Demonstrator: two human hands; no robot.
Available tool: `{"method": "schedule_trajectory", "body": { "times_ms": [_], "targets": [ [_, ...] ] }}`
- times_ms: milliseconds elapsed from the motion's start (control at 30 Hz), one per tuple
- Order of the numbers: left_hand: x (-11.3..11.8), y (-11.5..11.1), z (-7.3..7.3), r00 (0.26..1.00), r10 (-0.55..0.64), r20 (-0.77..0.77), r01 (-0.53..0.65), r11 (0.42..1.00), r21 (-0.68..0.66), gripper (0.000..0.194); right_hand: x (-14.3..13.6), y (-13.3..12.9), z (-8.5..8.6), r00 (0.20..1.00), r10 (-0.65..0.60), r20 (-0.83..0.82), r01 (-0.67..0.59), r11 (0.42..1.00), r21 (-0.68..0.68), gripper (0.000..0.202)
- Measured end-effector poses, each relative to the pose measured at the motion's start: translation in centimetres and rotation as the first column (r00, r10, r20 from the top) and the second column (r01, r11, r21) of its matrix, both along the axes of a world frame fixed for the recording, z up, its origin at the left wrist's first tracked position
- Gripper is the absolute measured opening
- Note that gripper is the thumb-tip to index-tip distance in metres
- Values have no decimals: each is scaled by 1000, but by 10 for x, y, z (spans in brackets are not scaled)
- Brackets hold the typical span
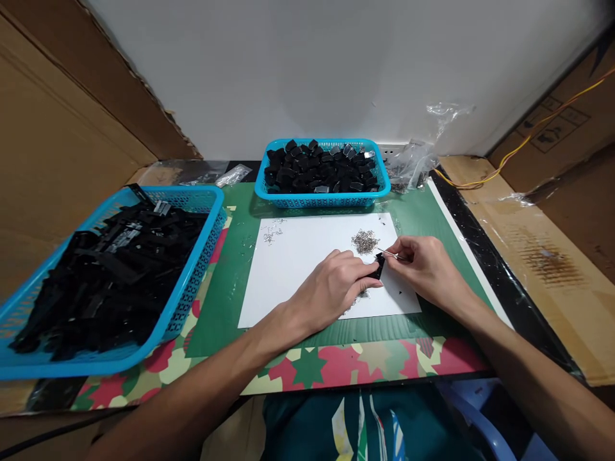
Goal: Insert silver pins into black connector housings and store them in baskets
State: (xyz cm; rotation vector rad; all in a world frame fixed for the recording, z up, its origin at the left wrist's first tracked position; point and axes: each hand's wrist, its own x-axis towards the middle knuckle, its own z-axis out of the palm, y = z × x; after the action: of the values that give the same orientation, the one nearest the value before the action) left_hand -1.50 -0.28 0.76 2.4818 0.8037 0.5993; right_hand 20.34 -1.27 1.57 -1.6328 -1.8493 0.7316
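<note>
My left hand [331,285] pinches a small black plastic part [377,269] between thumb and forefinger, low over a white sheet [288,269]. Just to its right, my right hand [418,259] is closed around a pair of thin metal tweezers [390,253]. Their tips point left, near the top of the black part and beside a pile of tiny metal pieces [365,241]. Whether the tips hold a piece is too small to tell. More tiny metal pieces lie partly hidden under my left hand.
A blue basket [321,201] of small black parts stands at the back. On the left, a larger blue basket [168,326] holds long black parts. Loose metal bits [273,232] lie on the sheet's far left. Clear plastic bags [413,163] and yellow wires [509,157] are at the back right.
</note>
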Motion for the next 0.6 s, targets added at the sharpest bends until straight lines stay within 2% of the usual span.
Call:
{"method": "schedule_trajectory", "body": {
  "times_ms": [333, 600],
  "targets": [
    [1, -1, -2, 1000, 12, 21, -12, 1000, 2, 27, -2, -2, 0, 1000, -17, 19, 16, 999, 31, 14],
    [1, -1, -2, 1000, 4, 22, -4, 1000, -8, 25, -1, -3, -2, 1000, -3, 28, 2, 999, 44, 20]
  ]
}}
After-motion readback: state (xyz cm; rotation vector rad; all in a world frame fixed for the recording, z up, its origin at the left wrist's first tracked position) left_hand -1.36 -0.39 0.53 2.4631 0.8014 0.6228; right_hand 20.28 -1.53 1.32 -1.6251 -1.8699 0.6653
